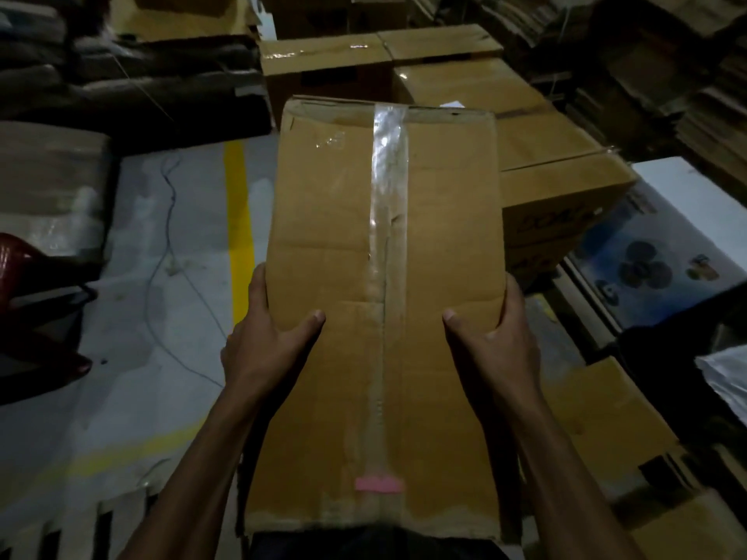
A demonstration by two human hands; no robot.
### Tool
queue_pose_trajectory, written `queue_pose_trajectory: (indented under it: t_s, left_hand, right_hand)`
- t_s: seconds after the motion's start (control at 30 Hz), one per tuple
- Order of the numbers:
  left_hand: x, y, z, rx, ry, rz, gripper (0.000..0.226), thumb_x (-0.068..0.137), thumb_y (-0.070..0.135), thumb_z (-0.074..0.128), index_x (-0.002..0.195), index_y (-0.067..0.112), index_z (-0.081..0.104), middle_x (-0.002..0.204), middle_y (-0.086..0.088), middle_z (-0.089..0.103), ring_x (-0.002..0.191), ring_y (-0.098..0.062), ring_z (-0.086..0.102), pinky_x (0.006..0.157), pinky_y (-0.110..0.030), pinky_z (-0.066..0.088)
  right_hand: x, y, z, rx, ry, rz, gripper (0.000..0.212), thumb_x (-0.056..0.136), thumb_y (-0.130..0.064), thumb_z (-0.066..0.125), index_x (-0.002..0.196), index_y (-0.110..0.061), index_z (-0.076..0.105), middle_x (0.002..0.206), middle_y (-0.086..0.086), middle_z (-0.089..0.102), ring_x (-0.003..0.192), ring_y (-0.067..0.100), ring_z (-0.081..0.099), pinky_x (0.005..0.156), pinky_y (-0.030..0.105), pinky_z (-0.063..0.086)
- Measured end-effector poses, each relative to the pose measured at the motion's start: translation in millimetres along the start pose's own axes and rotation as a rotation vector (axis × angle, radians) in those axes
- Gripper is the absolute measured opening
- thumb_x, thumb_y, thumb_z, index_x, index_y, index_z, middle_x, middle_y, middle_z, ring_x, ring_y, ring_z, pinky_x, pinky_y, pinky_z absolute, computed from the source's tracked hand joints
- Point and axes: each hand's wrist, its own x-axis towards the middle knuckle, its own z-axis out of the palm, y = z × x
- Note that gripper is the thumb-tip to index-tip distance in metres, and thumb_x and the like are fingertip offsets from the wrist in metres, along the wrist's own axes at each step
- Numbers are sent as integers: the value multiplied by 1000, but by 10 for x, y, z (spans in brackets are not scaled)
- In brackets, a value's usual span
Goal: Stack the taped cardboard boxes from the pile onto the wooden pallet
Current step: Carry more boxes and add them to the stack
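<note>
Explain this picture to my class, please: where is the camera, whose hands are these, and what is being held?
There is no machine here. A person wears a camera on the head, so you look forward and down at their own arms. The left hand and the right hand grip the two sides of a long cardboard box, thumbs on top. A strip of clear tape runs down its middle. Ahead lie more boxes, stacked together. On the grey floor you can see a yellow line and a thin cable. The room is dim, and I cannot make out a pallet.
</note>
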Motion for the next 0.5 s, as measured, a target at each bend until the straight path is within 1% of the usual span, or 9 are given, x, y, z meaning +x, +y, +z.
queue_pose_trajectory:
  t_s: [0.07, 0.17, 0.33, 0.5]
  left_hand:
    - [248, -112, -199, 1, 3, -18, 97, 71, 72, 58, 146, 57, -2, 144, 3, 51, 123, -31, 54, 101, -56, 43]
    - [586, -246, -433, -14, 27, -17, 97, 73, 71, 61, 147, 56, -1, 141, 2, 52, 121, -31, 55, 100, -56, 44]
    - [1161, -441, -746, -11, 59, -40, 99, 68, 77, 57, 146, 55, 0, 138, 3, 55, 116, -32, 59, 97, -56, 47]
    - [1830, -582, -946, 8, 96, -79, 101, 68, 77, 57, 148, 50, 2, 145, 3, 49, 124, -31, 54, 101, -55, 44]
  right_hand:
    - [67, -249, 242, -22, -12, -2, 95, 81, -56, 70, 155, -42, 13, 135, 2, 59, 112, 27, 61, 97, 50, 49]
    - [203, -585, 542, -40, -33, -21, 98, 82, -55, 70, 156, -43, 7, 145, 4, 51, 124, 31, 53, 103, 50, 44]
    - [521, -1042, 1036, -80, -72, -64, 99, 83, -55, 69, 156, -45, 3, 156, 2, 38, 135, 34, 44, 107, 50, 40]
    - [1054, -1455, 1582, -100, -138, -84, 101, 84, -52, 71, 157, -42, 2, 161, 2, 29, 141, 35, 35, 109, 49, 34]
